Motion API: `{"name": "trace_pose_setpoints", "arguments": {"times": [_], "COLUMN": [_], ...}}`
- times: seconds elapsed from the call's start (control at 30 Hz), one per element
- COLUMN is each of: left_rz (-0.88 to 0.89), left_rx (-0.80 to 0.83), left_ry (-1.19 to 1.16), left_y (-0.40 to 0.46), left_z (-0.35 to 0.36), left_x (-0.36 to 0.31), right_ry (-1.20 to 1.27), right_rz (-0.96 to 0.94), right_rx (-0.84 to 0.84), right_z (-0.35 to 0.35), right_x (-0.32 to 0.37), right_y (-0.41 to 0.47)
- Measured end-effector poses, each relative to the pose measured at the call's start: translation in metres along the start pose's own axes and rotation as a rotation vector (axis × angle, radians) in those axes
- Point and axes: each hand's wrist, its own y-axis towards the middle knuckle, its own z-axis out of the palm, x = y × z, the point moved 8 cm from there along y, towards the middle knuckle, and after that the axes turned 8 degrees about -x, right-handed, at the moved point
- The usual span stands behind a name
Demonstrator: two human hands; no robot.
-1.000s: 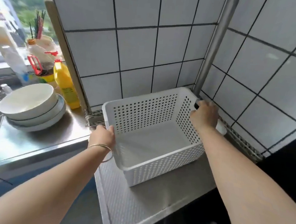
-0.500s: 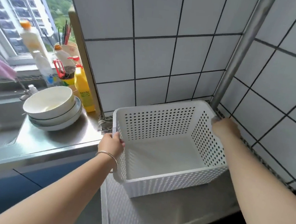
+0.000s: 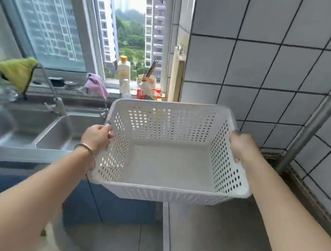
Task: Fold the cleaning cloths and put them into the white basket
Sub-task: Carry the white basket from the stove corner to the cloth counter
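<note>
I hold the white perforated basket (image 3: 172, 109) in the air in front of me, and nothing lies in it. My left hand (image 3: 96, 137) grips its left rim, with a bangle on the wrist. My right hand (image 3: 241, 147) grips its right rim. A green cloth (image 3: 16, 71) hangs over the tap at the far left. A pink cloth (image 3: 96, 86) hangs on a second tap near the window sill, behind the basket's left corner.
A steel sink (image 3: 58, 133) lies left of the basket. A steel counter (image 3: 221, 232) lies below it on the right. Bottles (image 3: 123, 74) and a utensil holder stand on the window sill. A metal pipe (image 3: 318, 124) runs up the tiled right wall.
The basket has been lifted off the steel counter and carried left toward the sink. My view has swung left, bringing the window, taps and hanging cloths into sight.
</note>
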Motion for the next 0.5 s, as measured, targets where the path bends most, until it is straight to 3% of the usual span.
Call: {"name": "trace_pose_setpoints", "arguments": {"times": [0.3,0.5], "left_rz": [0.022,-0.016], "left_rx": [-0.414,-0.637], "left_ry": [-0.05,-0.081], "left_y": [0.019,-0.017], "left_z": [-0.269,-0.465], "left_x": [0.024,0.096], "right_ry": [0.23,0.278], "right_rz": [-0.346,-0.559], "right_rx": [0.126,0.28], "right_z": [0.084,0.171], "right_x": [0.192,0.295], "right_y": [-0.136,-0.283]}}
